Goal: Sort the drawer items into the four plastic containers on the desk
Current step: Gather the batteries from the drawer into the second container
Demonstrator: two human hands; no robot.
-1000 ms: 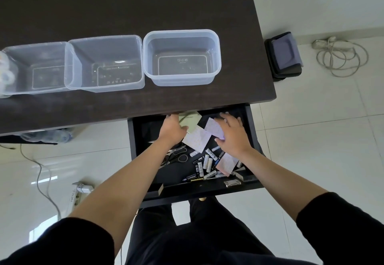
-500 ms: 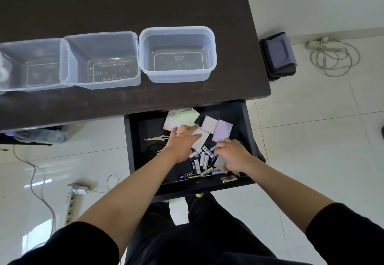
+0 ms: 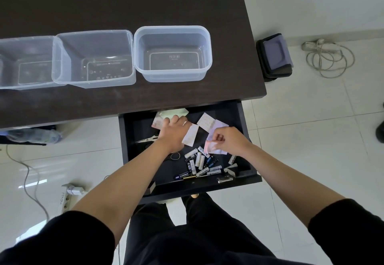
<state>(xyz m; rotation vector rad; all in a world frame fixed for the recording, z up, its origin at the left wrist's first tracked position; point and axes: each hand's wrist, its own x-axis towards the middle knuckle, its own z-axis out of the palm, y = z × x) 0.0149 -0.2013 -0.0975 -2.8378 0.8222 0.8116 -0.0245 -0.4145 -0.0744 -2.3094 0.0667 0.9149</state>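
Pinching a small pink-and-white paper note (image 3: 210, 148) between thumb and fingertips, the person's right hand (image 3: 227, 140) is closed lightly on it just above the open black drawer (image 3: 243, 123). The left hand (image 3: 174, 133) lies palm down, fingers loosely spread, over more paper slips toward the drawer's far left; whether it has hold of any is hidden by the hand itself. One white patterned slip (image 3: 190, 138) pokes out from under it on the right, and a pale green sticky note (image 3: 175, 112) lies just beyond its fingers at the far edge.

Other pastel paper squares (image 3: 209, 123) lie between the hands. A heap of small cylindrical batteries (image 3: 200, 162) fills the drawer's near right part, and metal scissors (image 3: 146, 139) lie at the left, partly under the left forearm.

On the dark wooden desk (image 3: 124, 5) beyond the drawer, three clear plastic containers stand in a row, all looking empty: the right one (image 3: 172, 31), the middle one (image 3: 93, 34) beside it, and the left one (image 3: 25, 39), cut off by the frame. The fourth is out of view.

To do this step well, it seems best to gather all the thin papers into one stack, lifting by the edges without creasing them, and carry them together to a single container, leaving the batteries and scissors for separate trips.
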